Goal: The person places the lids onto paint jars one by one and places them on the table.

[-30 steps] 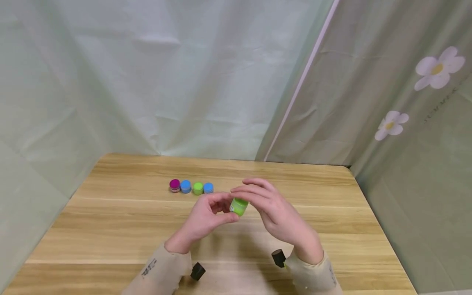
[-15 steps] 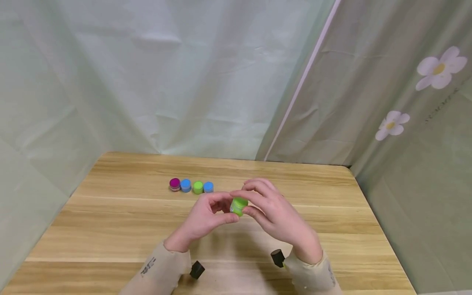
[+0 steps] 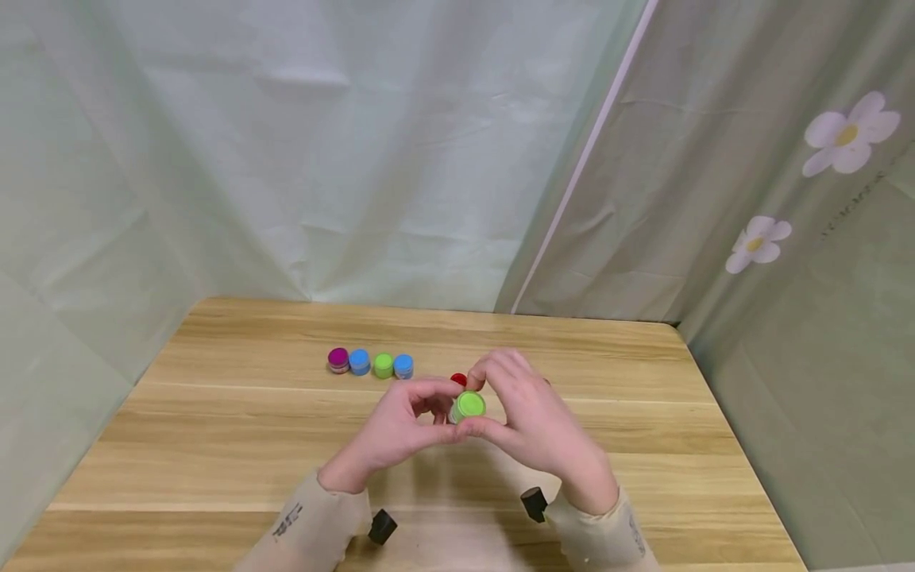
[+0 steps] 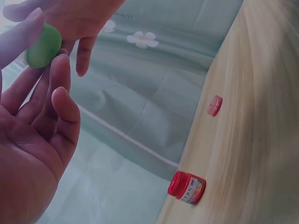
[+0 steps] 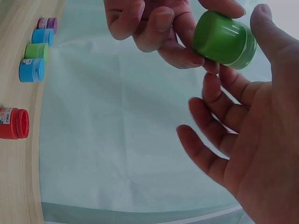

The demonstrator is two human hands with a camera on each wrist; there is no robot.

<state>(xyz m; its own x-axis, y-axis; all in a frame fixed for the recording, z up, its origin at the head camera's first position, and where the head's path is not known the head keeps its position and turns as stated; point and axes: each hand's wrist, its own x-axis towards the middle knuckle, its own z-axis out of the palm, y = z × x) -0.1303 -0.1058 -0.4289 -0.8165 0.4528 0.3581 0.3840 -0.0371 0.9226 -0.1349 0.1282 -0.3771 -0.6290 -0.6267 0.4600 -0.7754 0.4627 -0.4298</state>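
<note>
Above the middle of the table, a small green paint jar (image 3: 470,403) is held between both hands. My left hand (image 3: 399,417) pinches its body between thumb and fingers. From the other side, my right hand (image 3: 539,417) curls its thumb and fingers about the lid end (image 5: 247,46). Beyond the hands an uncapped red paint jar (image 4: 187,187) stands on the table, showing its threaded neck; in the head view it is mostly hidden. A red lid (image 4: 215,106) lies apart from it on the wood.
On the wooden table (image 3: 214,445), a purple jar (image 3: 339,360), a blue jar (image 3: 360,362), a green jar (image 3: 384,365) and another blue jar (image 3: 403,366) stand in a row at the back left. Pale curtains (image 3: 400,159) hang behind and beside the table.
My right hand has lowered its thumb and curled its fingers in about the green jar's lid end. The jar has tipped, and a red top now shows behind it.
</note>
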